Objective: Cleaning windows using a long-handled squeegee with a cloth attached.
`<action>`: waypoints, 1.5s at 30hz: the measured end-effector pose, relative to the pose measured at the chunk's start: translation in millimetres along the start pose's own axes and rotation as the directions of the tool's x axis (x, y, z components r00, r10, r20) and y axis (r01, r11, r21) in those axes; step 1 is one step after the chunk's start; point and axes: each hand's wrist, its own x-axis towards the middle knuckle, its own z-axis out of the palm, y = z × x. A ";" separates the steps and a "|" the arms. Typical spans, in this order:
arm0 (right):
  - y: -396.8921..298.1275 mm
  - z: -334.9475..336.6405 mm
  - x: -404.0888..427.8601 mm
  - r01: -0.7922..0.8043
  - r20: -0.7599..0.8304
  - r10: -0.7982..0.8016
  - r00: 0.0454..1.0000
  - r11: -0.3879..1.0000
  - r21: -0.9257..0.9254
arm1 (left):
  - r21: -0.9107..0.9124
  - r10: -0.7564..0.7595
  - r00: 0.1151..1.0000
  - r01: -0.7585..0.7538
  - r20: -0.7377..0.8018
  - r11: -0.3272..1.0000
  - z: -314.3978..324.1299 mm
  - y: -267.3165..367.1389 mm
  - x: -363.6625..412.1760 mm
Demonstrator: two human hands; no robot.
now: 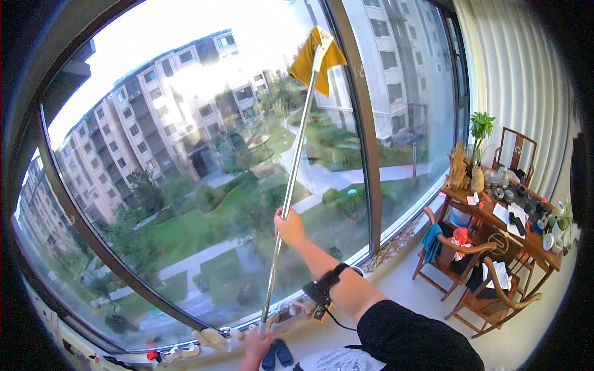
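My right hand [290,227] is closed around the middle of a long metal pole [297,153]. Lower down, my left hand [258,345] grips the pole's bottom end. At its top the pole carries a mop head draped with a mustard-yellow cloth [306,58], which lies against the upper right of a large window pane [222,273], close to the brown window frame [359,106]. The glass looks hazy and streaked in places. A black strap with a cable is wrapped around my right forearm [329,283].
A low sill along the window holds shoes [211,338] and small items. Dark blue slippers [277,355] lie on the floor. To the right stand wooden armchairs [487,297] and a cluttered wooden table [492,211] with a potted plant [481,127]. Pale curtains [519,83] hang behind.
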 end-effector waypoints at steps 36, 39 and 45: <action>-184.9 248.3 0.4 0.536 0.400 -0.385 0.832 0.744 -0.400 | -0.912 -0.231 0.962 -0.037 -0.143 0.409 -112.3 -6.9 -15.0; -181.2 290.1 -21.6 0.548 0.451 -0.379 0.808 0.764 -0.341 | -0.948 -0.300 0.946 -0.022 -0.122 0.318 -107.9 -28.3 -24.4; -166.8 355.3 -84.4 0.536 0.523 -0.311 0.793 0.765 -0.358 | -0.938 -0.360 0.929 0.051 -0.081 0.343 -103.5 -61.7 -52.9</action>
